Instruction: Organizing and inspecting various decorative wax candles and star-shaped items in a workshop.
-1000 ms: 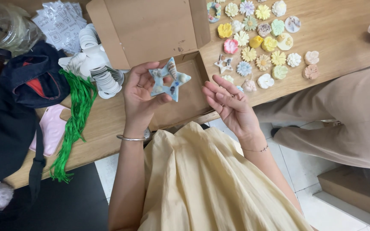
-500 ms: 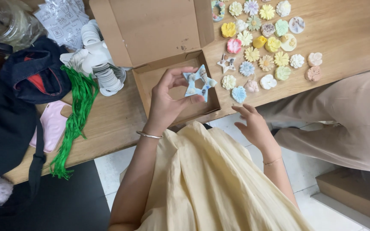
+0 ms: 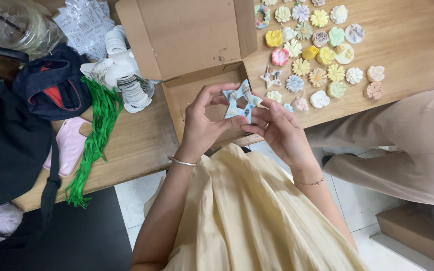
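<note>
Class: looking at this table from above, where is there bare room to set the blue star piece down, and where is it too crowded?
Bare wood lies on the table right of the flower ornaments, and between the green raffia and the open cardboard box. The box floor under the star, held by left hand and right hand, is bare. The ornament cluster and far-left clutter are crowded.

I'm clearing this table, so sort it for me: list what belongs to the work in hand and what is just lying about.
In hand:
- blue star-shaped piece, held by left hand and right hand
- open cardboard box beneath it
- small flower-shaped pieces in rows on the table

Lying about:
- green strands
- stack of white discs
- dark bag
- pink case
- clear cup
</note>
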